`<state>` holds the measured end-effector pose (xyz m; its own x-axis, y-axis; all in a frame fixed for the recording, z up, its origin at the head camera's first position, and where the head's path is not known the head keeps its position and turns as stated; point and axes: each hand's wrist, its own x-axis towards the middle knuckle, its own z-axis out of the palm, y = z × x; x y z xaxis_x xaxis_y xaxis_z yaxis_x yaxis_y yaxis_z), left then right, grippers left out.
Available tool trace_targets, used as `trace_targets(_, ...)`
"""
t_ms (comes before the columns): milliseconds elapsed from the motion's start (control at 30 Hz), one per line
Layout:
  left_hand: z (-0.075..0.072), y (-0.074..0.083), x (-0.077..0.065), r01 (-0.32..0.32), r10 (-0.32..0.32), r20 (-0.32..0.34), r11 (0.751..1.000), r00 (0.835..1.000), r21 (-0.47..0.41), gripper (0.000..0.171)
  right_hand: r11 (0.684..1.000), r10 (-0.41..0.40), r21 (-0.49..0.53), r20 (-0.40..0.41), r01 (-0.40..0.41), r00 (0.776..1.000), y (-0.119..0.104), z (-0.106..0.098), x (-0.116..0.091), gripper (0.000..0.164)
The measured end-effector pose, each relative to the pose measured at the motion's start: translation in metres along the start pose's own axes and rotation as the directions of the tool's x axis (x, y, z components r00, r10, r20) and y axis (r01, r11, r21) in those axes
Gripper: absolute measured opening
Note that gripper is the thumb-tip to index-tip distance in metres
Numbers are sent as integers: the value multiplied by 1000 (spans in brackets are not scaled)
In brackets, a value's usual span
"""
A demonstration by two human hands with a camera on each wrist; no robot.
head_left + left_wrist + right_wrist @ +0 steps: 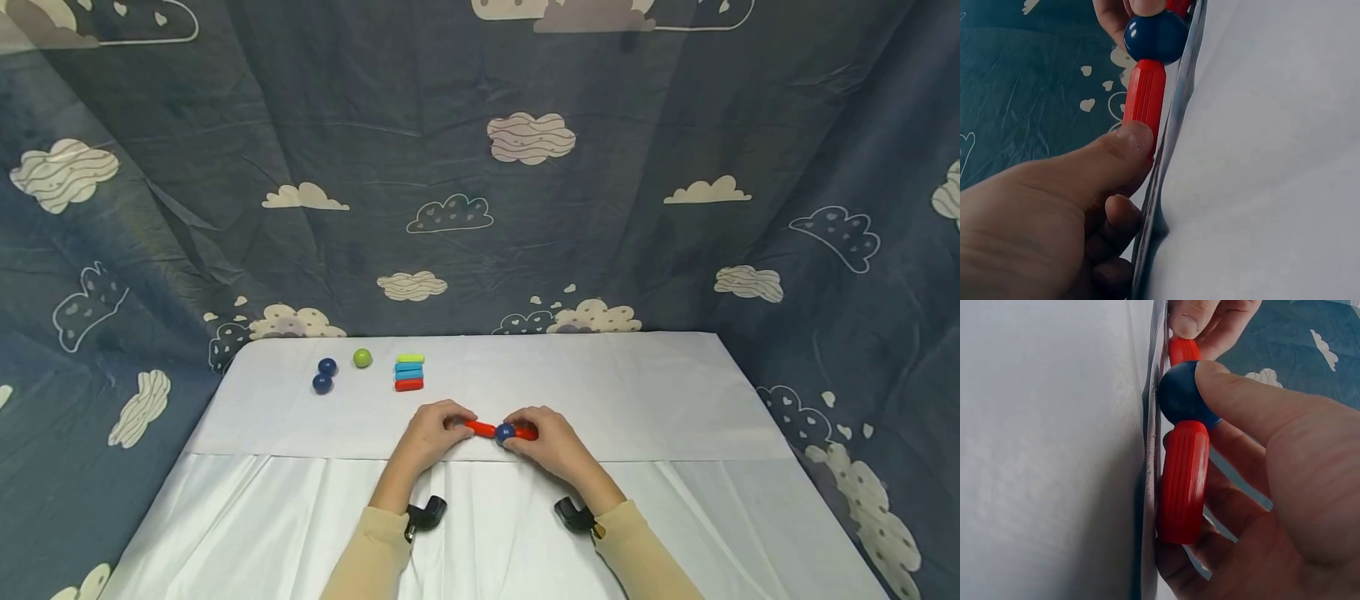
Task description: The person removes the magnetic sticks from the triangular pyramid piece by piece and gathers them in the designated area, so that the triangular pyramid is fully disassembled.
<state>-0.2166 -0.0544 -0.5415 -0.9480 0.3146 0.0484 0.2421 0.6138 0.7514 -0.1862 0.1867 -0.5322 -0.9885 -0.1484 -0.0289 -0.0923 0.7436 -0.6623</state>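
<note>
Two red ridged rods meet a glossy dark blue ball (pixel 505 433), one on each side, in a nearly straight line above the white table. My left hand (pixel 432 435) pinches the left red rod (pixel 1146 94) between thumb and fingers near its outer end. With the thumb on the ball and fingers behind it, my right hand (pixel 553 443) grips the blue ball. The right red rod (pixel 1184 484) sticks out from the ball along the right hand's fingers. Whether both rods are fixed into the ball I cannot tell.
Farther back on the white table (pixel 600 392) lie two dark blue balls (pixel 324 377), a green ball (pixel 363 358) and a stack-like row of rods: green (pixel 410 359), blue (pixel 409 371) and red (pixel 408 385). A dark cloud-patterned curtain (pixel 450 250) hangs behind the table.
</note>
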Motion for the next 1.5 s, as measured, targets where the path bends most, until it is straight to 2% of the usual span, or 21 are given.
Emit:
trace_targets(267, -3, -2, -2, -38, 39, 29, 999, 999, -37, 11, 1000, 15, -8, -29, -15, 999, 0, 1, 0, 35)
trace_targets(600, -7, -4, -3, -15, 23, 69, 993, 997, -115, 10, 999, 45, 2, -35, -45, 998, 0, 2, 3, 37)
trace_targets(800, -10, -5, -1, -4, 14, 57, 984, 998, -177, 10, 998, 60, 7, -51, -60, 997, -1, 1, 4, 37)
trace_targets(967, -20, -7, -2, 51, -55, -8, 968, 998, -244, 11, 998, 61, 16, -46, -61, 997, -1, 2, 3, 36)
trace_targets(1133, -40, -21, -4, 61, -97, -134, 967, 986, -247, 16, 998, 51, 24, -46, -50, 998, 1, 2, 1, 36)
trace_targets(1333, -61, -42, -7, 97, -154, -287, 974, 946, -203, 21, 999, 29, 31, -52, -28, 998, 3, 1, 1, 36)
trace_targets(1500, -68, -55, -9, 161, -218, -351, 969, 911, -185, 24, 999, 32, 40, -46, -30, 998, 3, 0, 1, 36)
